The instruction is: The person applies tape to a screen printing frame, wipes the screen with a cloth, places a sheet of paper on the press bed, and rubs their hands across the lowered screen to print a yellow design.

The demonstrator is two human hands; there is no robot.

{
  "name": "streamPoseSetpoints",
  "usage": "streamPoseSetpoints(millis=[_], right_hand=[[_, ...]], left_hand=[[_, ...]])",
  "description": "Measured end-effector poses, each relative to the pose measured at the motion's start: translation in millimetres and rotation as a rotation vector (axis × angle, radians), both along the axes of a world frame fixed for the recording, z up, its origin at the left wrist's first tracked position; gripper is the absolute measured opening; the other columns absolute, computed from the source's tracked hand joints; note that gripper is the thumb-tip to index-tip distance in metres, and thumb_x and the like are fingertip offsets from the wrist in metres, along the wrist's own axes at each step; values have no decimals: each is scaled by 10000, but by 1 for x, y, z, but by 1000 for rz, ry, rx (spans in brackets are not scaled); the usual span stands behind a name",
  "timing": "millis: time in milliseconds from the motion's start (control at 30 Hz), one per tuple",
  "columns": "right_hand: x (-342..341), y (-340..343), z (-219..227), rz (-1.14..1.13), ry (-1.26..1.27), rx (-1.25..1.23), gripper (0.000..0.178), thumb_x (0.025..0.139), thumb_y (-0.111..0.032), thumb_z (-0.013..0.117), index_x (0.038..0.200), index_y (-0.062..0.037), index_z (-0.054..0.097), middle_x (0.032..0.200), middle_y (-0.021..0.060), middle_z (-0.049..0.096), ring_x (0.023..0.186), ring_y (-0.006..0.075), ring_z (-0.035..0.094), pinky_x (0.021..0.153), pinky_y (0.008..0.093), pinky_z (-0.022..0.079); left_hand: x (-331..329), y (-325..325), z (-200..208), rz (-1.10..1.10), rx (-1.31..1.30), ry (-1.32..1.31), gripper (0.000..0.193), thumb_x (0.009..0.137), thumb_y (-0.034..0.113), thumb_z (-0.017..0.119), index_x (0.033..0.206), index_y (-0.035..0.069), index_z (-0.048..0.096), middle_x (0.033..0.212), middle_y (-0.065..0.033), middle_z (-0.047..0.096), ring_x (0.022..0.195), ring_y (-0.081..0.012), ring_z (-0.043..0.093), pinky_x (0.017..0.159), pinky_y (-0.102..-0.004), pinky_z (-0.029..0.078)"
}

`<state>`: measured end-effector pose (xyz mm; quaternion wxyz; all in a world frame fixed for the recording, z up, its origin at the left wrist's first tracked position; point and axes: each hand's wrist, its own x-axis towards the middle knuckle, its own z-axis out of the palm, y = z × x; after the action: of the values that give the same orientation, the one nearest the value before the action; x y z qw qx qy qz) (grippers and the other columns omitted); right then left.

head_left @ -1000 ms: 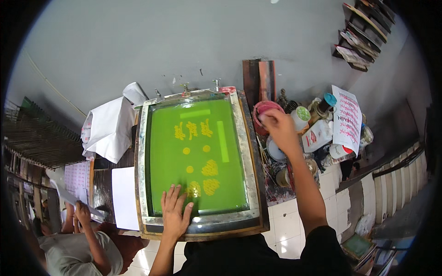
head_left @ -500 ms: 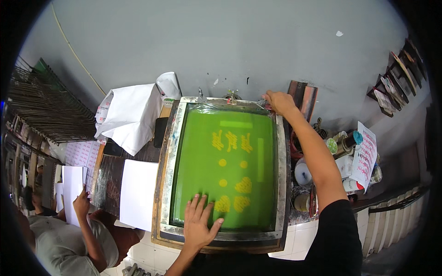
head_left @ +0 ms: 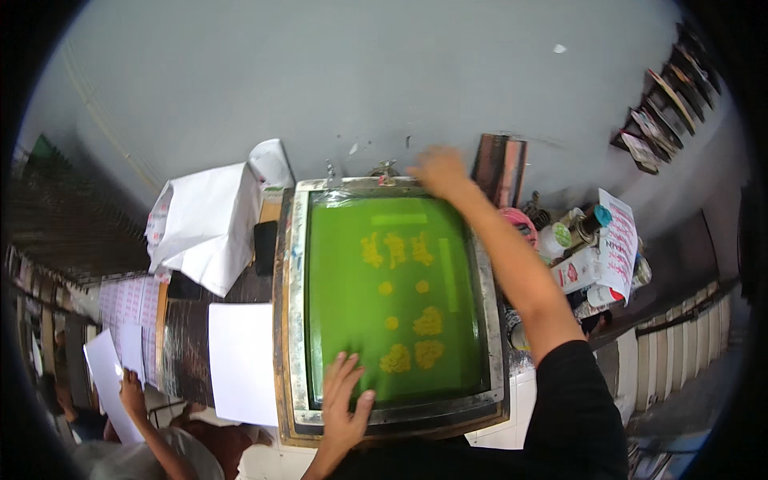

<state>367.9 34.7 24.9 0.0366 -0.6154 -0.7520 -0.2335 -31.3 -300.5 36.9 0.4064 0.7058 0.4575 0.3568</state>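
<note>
A green screen-printing screen (head_left: 344, 264) with yellow shapes on its mesh lies in front of me in a worn metal frame (head_left: 298, 336). My left hand (head_left: 346, 404) rests on the frame's near edge, fingers outstretched and slightly spread over the lower left of the mesh. My right hand (head_left: 442, 172) is at the frame's far edge, right of a metal hinge clamp (head_left: 386, 173). Motion smears its fingers, so what they hold, if anything, is hidden. A second metal clamp (head_left: 330, 173) stands at the far left corner.
A stack of white paper (head_left: 242, 364) lies left of the screen, with a large white paper package (head_left: 210, 220) behind it. Tins and jars (head_left: 580, 236) crowd the right side. Dark wood-handled squeegees (head_left: 500, 172) lean on the wall. A co-worker's hand (head_left: 132, 396) holds a white sheet.
My right hand has shifted left along the far edge from the right corner toward the middle clamp. My left hand stays at the near edge. The co-worker's sheet has tilted and the view has shifted.
</note>
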Motion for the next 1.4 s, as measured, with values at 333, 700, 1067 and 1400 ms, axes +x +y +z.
streamPoseSetpoints(millis=[333,700,1067,1400], right_hand=[[-82,35,22,-41,298,-323,407,1054,-458,522,1108,-118,738,994,138,765,976,344,736,841,494,568],[-93,20,12,-239,392,-259,369,1048,-386,558,1240,-89,663,1027,145,764,978,376,738,802,488,571],[-213,68,23,-110,252,-298,354,1012,-378,589,1128,-99,772,1118,136,767,1073,338,736,916,467,583],[-249,84,33,-468,357,-383,292,946,-210,606,1127,-71,789,1194,173,756,1085,338,747,866,455,610]], left_hand=[[-61,12,-2,-14,197,411,542,1022,376,562,1385,-26,585,1559,-275,460,1519,-497,292,1241,-636,152],[-64,13,-9,-16,155,261,639,1057,529,468,1277,-53,615,1528,-252,517,1527,-477,308,1243,-611,163],[-74,19,-19,-51,113,79,446,956,338,712,1239,-6,674,1483,-202,580,1514,-454,355,1243,-620,200],[-93,20,-28,-47,5,-209,361,882,123,746,1212,-14,692,1453,-209,605,1499,-415,408,1220,-549,315]])
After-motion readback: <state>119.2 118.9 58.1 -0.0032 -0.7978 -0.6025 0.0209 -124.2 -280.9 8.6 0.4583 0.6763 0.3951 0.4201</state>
